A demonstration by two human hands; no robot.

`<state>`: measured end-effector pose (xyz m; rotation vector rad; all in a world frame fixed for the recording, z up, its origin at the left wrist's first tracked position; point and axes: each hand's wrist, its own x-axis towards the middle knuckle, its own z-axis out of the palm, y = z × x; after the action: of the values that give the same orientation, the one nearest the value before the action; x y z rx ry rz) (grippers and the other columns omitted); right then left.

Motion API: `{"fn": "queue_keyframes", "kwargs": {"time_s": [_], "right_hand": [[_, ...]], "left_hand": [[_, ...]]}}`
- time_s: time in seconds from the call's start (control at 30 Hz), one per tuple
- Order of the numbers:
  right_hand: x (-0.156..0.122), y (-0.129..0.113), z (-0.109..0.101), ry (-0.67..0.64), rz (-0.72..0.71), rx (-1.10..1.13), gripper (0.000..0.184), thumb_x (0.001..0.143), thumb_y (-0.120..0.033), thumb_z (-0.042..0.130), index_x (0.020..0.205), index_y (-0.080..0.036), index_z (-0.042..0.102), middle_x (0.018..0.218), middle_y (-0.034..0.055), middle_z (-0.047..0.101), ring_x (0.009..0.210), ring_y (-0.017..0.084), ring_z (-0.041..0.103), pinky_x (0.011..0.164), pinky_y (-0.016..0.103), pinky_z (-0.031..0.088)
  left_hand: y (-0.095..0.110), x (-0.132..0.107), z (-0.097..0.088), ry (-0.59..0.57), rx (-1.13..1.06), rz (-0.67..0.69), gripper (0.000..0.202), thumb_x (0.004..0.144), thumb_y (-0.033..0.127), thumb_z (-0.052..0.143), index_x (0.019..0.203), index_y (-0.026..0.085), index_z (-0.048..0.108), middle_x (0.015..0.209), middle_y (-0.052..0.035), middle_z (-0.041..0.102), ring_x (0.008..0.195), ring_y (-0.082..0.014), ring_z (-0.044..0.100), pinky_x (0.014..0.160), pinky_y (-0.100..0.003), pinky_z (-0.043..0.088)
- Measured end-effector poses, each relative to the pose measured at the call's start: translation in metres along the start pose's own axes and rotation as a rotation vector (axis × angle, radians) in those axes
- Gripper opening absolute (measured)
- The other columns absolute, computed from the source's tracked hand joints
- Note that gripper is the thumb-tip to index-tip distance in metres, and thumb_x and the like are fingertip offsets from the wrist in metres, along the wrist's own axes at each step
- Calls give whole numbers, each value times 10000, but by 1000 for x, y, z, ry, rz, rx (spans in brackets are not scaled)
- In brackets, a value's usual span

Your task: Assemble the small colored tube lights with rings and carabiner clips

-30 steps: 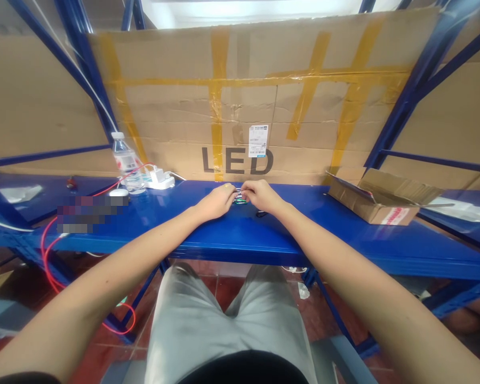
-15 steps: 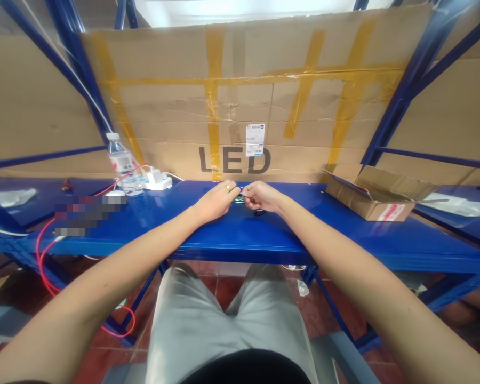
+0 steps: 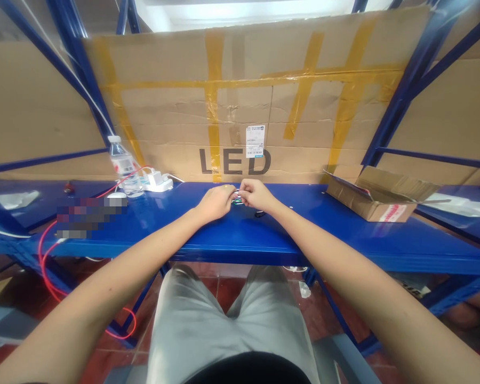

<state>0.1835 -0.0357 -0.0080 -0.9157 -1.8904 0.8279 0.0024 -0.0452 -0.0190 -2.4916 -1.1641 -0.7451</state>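
Observation:
My left hand [image 3: 219, 201] and my right hand [image 3: 257, 194] meet above the middle of the blue table [image 3: 232, 237], fingertips almost touching. Both are closed in a pinch. Between them shows a small bundle of thin strands, green and whitish, perhaps wires [image 3: 237, 200]; it is too small to make out fully, and the fingers cover much of it. A ring sits on a finger of my left hand. Just below my right hand, a small black looped item [image 3: 260, 214] lies on the table.
At the left stand a water bottle [image 3: 125, 168] and a white power strip [image 3: 158, 184] with a plug; a red cable [image 3: 41, 256] hangs over the edge. On the right is an open cardboard box [image 3: 384, 200]. A large cardboard sheet [image 3: 176, 117] marked LED closes off the back.
My right hand has turned slightly, its fingers now pointing more downward over the strands. My left hand has shifted a little, still pinching. The view has tipped very slightly.

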Motion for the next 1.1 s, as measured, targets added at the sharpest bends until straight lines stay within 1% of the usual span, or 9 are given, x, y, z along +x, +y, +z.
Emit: {"fn": "queue_keyframes", "kwargs": {"time_s": [0.13, 0.27, 0.43, 0.63, 0.73, 0.83, 0.93, 1.0, 1.1], "right_hand": [[-2, -4, 0, 15, 118, 43, 218, 803, -46, 571, 662, -191, 489, 489, -26, 559, 430, 104, 508, 405, 197, 376], [-2, -7, 0, -5, 208, 224, 212, 739, -32, 568, 613, -182, 486, 452, -23, 513, 381, 84, 426, 360, 182, 272], [0, -6, -4, -76, 282, 421, 193, 621, -4, 537, 547, -168, 469, 425, -19, 456, 356, 68, 351, 352, 180, 167], [0, -2, -7, -154, 364, 463, 223, 596, 1, 540, 523, -178, 427, 423, -21, 430, 358, 52, 307, 350, 177, 140], [-1, -4, -10, -152, 322, 396, 230, 675, -19, 576, 557, -177, 457, 441, -22, 458, 372, 61, 349, 348, 180, 189], [-1, -10, -18, -139, 215, 231, 199, 769, -82, 633, 620, -166, 533, 527, 11, 564, 441, 92, 479, 372, 198, 300], [0, -13, -34, -126, 122, 78, 104, 837, -170, 660, 739, -146, 637, 665, 49, 658, 543, 111, 554, 440, 219, 402], [-1, -12, -47, -115, 118, -53, 39, 816, -171, 692, 841, -141, 688, 726, 64, 691, 621, 137, 598, 487, 236, 441], [-3, -8, -65, -270, 184, -271, 142, 765, -187, 741, 900, -144, 730, 849, 90, 735, 738, 178, 634, 583, 275, 489]], "left_hand": [[2, -2, -1, 53, 50, 51, 223, 1000, 184, 419, 1004, 158, 640, 986, -124, 712, 935, -262, 678, 810, -369, 518], [3, -2, -1, 96, 147, 105, 244, 980, 140, 413, 1006, 140, 655, 965, -140, 697, 933, -267, 662, 813, -379, 517], [3, 0, -2, 105, 229, 160, 262, 964, 109, 405, 994, 135, 664, 943, -135, 681, 923, -263, 642, 813, -377, 514], [1, 0, -2, 80, 266, 247, 273, 960, 102, 398, 1022, 125, 663, 941, -132, 679, 931, -270, 636, 831, -383, 514], [2, 0, -1, 80, 224, 208, 258, 986, 137, 398, 1021, 136, 654, 956, -126, 682, 943, -262, 646, 842, -373, 514], [4, -1, -1, 93, 128, 102, 243, 1021, 212, 409, 1053, 152, 643, 997, -116, 693, 927, -247, 667, 802, -349, 516], [3, -1, -4, 117, 28, 17, 252, 1037, 281, 427, 1120, 179, 642, 1041, -97, 713, 932, -242, 685, 796, -342, 519], [-1, -1, -6, 131, -43, -25, 258, 1036, 319, 448, 1133, 199, 655, 1067, -86, 731, 968, -248, 691, 837, -353, 521], [-10, -2, -8, 133, -159, -101, 260, 1024, 352, 481, 1113, 212, 681, 1096, -73, 751, 991, -251, 696, 885, -371, 523]]}}
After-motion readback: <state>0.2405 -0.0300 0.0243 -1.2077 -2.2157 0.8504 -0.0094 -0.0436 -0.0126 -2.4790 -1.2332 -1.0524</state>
